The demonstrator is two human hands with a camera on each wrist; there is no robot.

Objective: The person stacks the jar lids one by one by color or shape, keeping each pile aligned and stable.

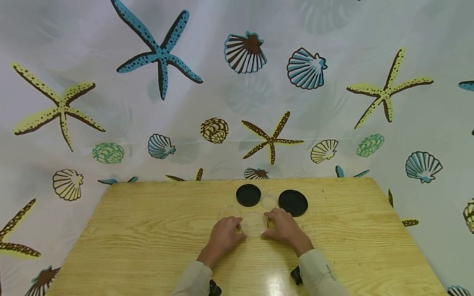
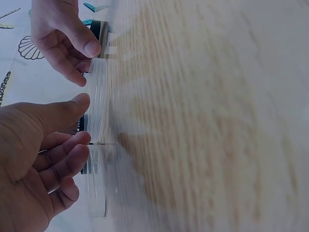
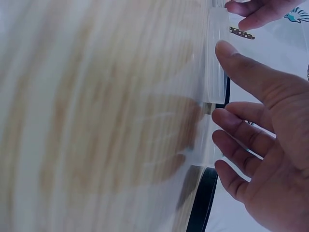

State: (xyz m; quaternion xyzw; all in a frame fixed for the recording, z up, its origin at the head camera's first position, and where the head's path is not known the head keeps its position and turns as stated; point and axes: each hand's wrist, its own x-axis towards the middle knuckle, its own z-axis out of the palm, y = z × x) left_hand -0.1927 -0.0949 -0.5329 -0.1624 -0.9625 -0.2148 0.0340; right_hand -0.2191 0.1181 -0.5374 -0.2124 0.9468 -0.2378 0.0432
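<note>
A clear round shallow dish [image 1: 254,225] lies flat on the wooden table between the two hands. My left hand [image 1: 224,235] is at its left side, thumb and fingers spread and loosely bent; in the left wrist view the left hand [image 2: 46,154] appears just short of the dish wall [image 2: 98,96]. At the right side is my right hand [image 1: 284,229], its thumb near the rim. The right wrist view shows the right hand [image 3: 270,125] with relaxed fingers beside the dish [image 3: 217,58]; whether the thumb touches it I cannot tell. Another clear round dish [image 1: 229,211] sits behind the left hand.
Behind the middle dish are a black round disc [image 1: 248,195], a smaller clear round piece [image 1: 269,201] and a second black disc [image 1: 293,202]. The wooden table [image 1: 148,230] ends at a curtain [image 1: 207,94] printed with starfish and shells.
</note>
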